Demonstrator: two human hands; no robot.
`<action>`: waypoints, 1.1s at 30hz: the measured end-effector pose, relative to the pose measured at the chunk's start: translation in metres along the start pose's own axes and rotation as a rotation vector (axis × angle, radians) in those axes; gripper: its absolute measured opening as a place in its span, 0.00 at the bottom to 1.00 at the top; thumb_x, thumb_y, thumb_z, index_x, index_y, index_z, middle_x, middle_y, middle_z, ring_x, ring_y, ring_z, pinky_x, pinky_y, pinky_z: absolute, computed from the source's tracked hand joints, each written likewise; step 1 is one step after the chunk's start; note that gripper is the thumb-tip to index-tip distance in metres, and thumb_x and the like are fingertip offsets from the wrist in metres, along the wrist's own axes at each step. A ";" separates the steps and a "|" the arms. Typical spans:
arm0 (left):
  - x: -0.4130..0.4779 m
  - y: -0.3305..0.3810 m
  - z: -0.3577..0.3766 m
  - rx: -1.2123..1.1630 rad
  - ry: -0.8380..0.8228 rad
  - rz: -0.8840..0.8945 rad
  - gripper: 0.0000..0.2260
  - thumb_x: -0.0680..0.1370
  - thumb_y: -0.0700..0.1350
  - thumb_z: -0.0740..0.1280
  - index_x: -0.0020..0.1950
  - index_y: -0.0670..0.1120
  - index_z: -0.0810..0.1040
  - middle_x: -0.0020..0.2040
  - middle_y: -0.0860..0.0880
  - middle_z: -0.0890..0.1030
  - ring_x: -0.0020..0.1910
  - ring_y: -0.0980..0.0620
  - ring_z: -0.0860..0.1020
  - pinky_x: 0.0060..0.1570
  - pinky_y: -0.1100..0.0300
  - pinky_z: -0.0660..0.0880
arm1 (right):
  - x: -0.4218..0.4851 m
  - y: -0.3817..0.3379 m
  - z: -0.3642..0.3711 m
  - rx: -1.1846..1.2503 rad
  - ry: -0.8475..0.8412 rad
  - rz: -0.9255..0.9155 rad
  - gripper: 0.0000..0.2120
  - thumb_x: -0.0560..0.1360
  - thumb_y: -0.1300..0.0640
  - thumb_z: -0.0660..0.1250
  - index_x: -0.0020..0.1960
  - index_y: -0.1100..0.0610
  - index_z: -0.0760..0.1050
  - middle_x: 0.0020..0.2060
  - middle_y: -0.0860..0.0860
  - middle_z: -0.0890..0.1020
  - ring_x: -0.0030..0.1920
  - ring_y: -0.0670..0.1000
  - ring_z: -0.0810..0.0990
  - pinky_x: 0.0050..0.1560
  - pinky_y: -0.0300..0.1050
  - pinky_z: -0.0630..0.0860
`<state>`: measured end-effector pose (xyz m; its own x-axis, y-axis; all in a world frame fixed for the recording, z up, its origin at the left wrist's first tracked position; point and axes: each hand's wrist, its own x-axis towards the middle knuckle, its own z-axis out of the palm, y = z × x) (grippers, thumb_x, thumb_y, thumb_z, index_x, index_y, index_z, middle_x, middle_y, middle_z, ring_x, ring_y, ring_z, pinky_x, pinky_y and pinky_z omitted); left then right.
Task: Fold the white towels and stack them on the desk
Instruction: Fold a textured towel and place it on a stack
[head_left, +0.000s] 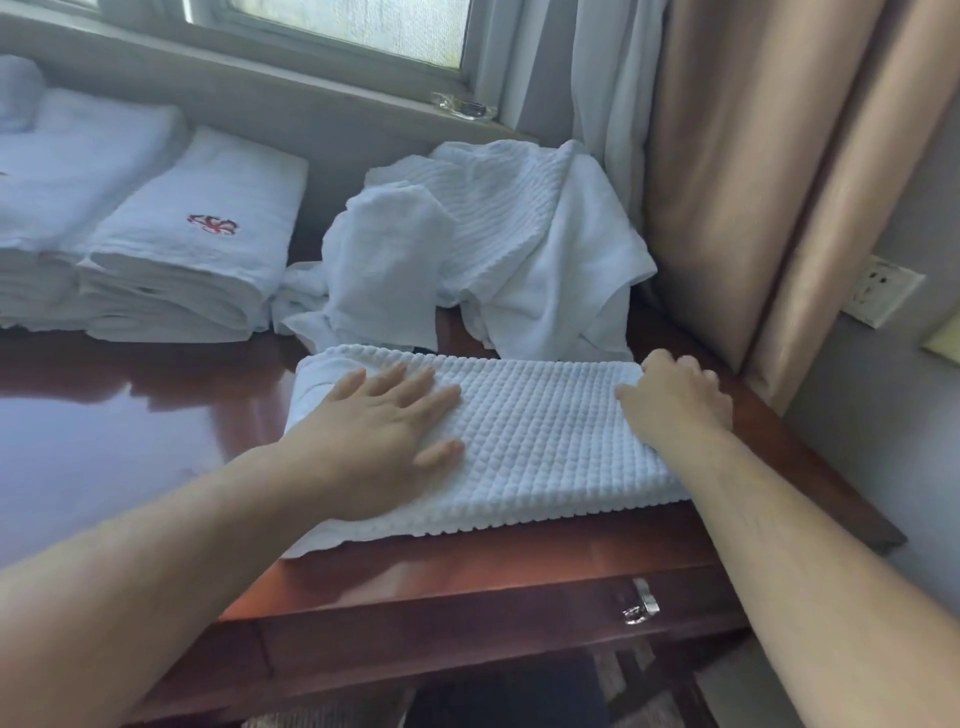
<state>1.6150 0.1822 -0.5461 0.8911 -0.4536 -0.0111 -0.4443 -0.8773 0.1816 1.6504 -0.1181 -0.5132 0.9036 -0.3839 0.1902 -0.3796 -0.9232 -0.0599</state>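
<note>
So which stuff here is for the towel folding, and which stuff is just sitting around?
For the job:
- waffle towel, flat under the left hand, its far corner held by the right hand
- heap of unfolded towels
- folded stacks
- desk

Just lying about:
- clear wrapper on the window sill
- curtain
- wall socket
- drawer handle

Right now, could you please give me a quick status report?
Left hand flat on waffle towel; right hand grips its right end. Unfolded pile behind.
</note>
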 end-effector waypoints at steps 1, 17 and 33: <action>0.000 0.000 0.000 -0.006 0.002 -0.001 0.34 0.76 0.70 0.41 0.82 0.61 0.44 0.83 0.55 0.42 0.81 0.54 0.38 0.77 0.51 0.35 | -0.003 -0.009 -0.001 0.011 0.053 -0.053 0.20 0.81 0.45 0.61 0.68 0.54 0.70 0.65 0.56 0.74 0.64 0.59 0.72 0.60 0.56 0.69; -0.037 -0.033 0.007 -0.465 0.249 -0.372 0.30 0.83 0.58 0.57 0.82 0.57 0.50 0.83 0.54 0.48 0.81 0.51 0.46 0.77 0.54 0.46 | -0.049 -0.075 0.028 0.130 -0.282 -0.434 0.36 0.81 0.32 0.43 0.83 0.49 0.48 0.83 0.49 0.47 0.82 0.53 0.41 0.79 0.57 0.40; -0.075 -0.038 -0.025 -1.340 0.106 -0.672 0.19 0.72 0.51 0.77 0.57 0.44 0.81 0.48 0.46 0.87 0.45 0.47 0.86 0.47 0.49 0.84 | -0.074 -0.086 0.025 0.199 -0.232 -0.517 0.32 0.82 0.36 0.48 0.81 0.50 0.58 0.81 0.50 0.58 0.81 0.54 0.51 0.79 0.55 0.48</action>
<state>1.5674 0.2540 -0.5278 0.9173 0.0286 -0.3972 0.3980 -0.0955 0.9124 1.6209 -0.0103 -0.5466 0.9895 0.1422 0.0262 0.1445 -0.9685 -0.2030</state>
